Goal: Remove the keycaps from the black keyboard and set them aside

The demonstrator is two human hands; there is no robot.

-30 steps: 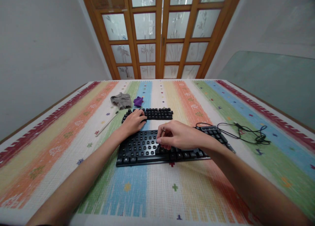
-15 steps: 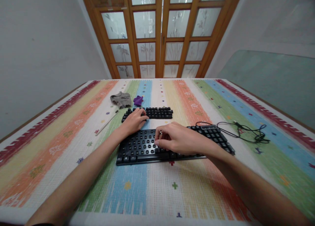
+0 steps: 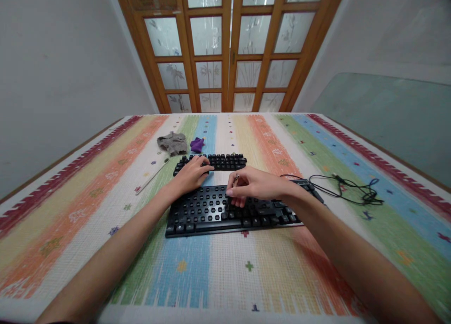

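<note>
A black keyboard (image 3: 197,206) lies across the table in front of me. Its left part shows bare key posts, while caps remain on the bottom row and the right part. Just behind it, rows of loose black keycaps (image 3: 229,162) are set out. My left hand (image 3: 193,173) rests at the left end of those keycaps, fingers spread. Over the middle of the keyboard, my right hand (image 3: 259,185) is closed in a pinch, with a small shiny metal piece (image 3: 236,179) at its fingers. What the pinch holds is too small to make out.
Behind the keycaps at the left lie a grey cloth (image 3: 172,144) and a purple cloth (image 3: 197,145). A thin pale stick (image 3: 151,177) with a dark tip is left of my left hand. The keyboard's black cable (image 3: 366,194) is coiled to the right on the striped tablecloth (image 3: 229,267).
My right hand has lifted and shifted slightly away from me over the keyboard, uncovering keys near the middle. My left hand stays about where it was.
</note>
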